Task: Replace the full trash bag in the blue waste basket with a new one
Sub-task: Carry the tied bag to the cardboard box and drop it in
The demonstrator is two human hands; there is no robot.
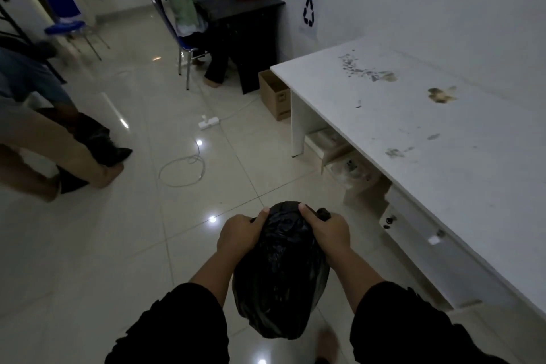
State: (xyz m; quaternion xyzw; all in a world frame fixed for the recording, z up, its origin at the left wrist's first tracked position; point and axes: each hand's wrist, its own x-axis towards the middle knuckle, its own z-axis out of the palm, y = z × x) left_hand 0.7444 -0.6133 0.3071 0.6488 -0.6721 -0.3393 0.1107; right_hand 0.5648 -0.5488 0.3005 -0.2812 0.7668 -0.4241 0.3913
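- Left hand low centre of frame, fingers curled round the top of a black trash bag, thumb lying over the bag's crown.
- Right hand just beside it on the other side of the bag top, clenched on a twisted end of plastic that pokes out past the knuckles; thumb on the crown too.
- Bag is full & bulging, hangs betw. the two forearms, bottom centre, above the floor; both sleeves black.
- A bare foot shows blurred under the bag, at the bottom edge.
- Floor: pale glossy tiles w/ light spots reflected.
- White cable looped on the tiles, mid frame, runs up to a white power strip.
- White table fills the right side, top stained & scuffed; clutter under it, hard to tell what.
- Cardboard box on the floor at the table's far end.
- Recycling sign on the wall, upper centre-right.
- Seated person at a dark desk, upper centre, on a blue chair.
- 2nd blue chair upper left.
- Another person's legs at left edge, blurred.
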